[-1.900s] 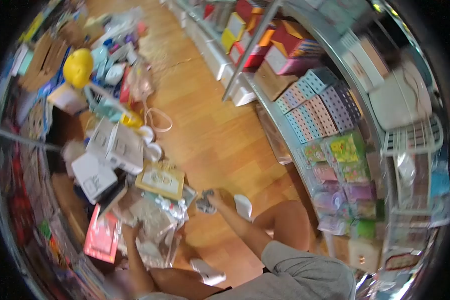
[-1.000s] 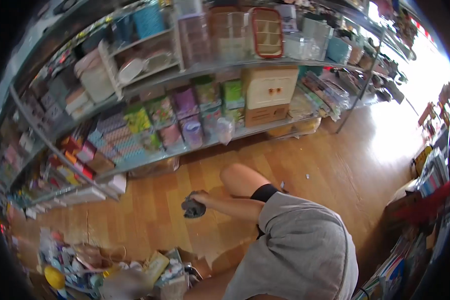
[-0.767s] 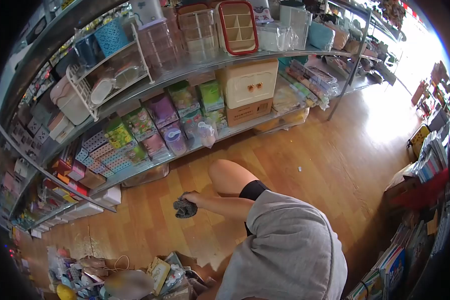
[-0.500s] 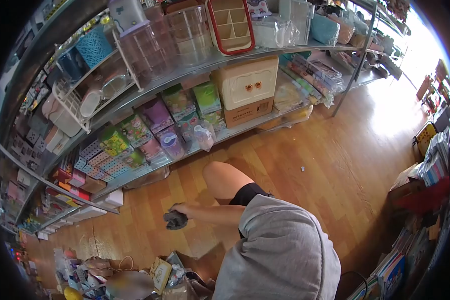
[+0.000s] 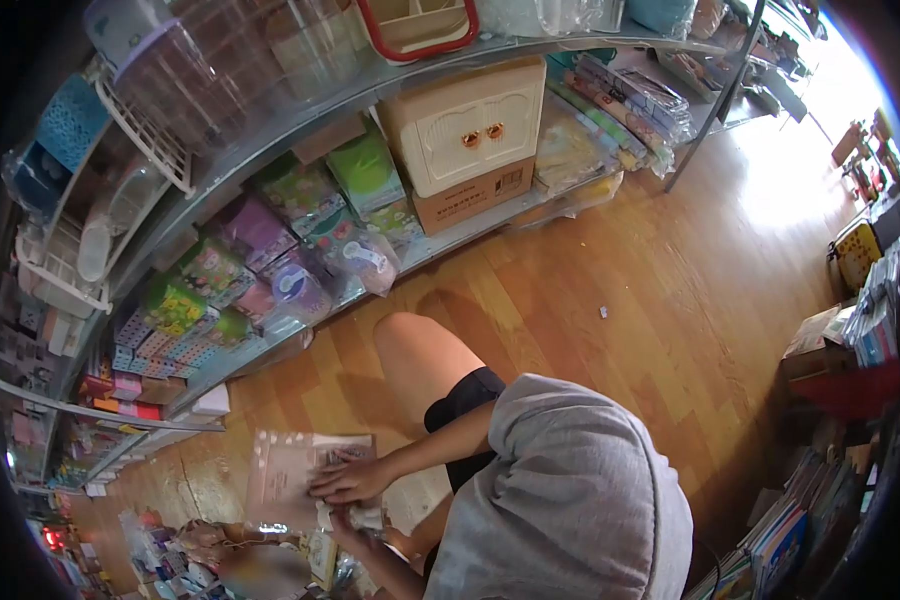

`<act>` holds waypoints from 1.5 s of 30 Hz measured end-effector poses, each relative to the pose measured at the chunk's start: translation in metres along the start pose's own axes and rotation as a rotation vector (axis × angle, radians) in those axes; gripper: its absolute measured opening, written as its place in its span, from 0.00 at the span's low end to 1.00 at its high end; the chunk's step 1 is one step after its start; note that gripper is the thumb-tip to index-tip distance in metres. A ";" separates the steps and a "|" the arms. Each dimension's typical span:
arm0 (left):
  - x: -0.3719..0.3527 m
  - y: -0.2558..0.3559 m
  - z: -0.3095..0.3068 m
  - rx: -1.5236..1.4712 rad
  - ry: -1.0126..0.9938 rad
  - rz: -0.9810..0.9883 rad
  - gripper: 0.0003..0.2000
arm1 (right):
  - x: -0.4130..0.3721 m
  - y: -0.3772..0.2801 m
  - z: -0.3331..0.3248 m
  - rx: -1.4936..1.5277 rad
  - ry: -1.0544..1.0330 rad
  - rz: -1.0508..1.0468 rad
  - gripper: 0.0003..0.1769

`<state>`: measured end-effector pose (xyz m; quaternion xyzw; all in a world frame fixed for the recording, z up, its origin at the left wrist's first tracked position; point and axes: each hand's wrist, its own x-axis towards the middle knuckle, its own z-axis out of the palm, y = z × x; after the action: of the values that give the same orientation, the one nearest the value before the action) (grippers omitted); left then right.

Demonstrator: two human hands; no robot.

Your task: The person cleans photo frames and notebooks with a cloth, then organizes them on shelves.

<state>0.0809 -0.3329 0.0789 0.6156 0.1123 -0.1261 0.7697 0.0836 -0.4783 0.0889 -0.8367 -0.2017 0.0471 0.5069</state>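
A flat, pinkish-beige package [image 5: 288,480] in clear plastic wrap is in front of me, low over the floor. My right hand [image 5: 352,479] lies across its right side, fingers stretched out and a little blurred over the surface. Just below, my left hand [image 5: 350,530] has its fingers closed at the package's lower right edge, partly covered by the right hand. Something whitish [image 5: 368,516] shows between the two hands, too small to name. My bent knee [image 5: 420,345] is above the right forearm.
A metal shelf [image 5: 450,240] with boxed plastic cups and a cream cabinet [image 5: 465,130] runs along the upper left. Assorted goods [image 5: 195,550] lie on the floor at the bottom left. Stacked books [image 5: 780,530] line the right side. Wooden floor [image 5: 610,250] stretches between.
Half a second ago my right hand held a dark grey cloth, which no longer shows clearly. The package and my left hand have come into view, and my view has shifted.
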 end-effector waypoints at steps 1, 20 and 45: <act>0.000 -0.006 0.008 0.027 -0.075 -0.018 0.19 | -0.002 0.015 -0.001 0.017 0.028 -0.073 0.27; -0.074 0.009 -0.011 -0.211 0.223 0.001 0.14 | 0.066 -0.016 0.021 -0.115 0.278 -0.372 0.20; -0.085 -0.015 -0.041 -0.427 0.206 -0.150 0.19 | 0.108 0.052 -0.038 1.609 0.003 0.137 0.21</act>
<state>-0.0045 -0.2909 0.0841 0.4387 0.2597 -0.0927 0.8553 0.2080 -0.4897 0.0757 -0.2261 -0.0535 0.2078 0.9502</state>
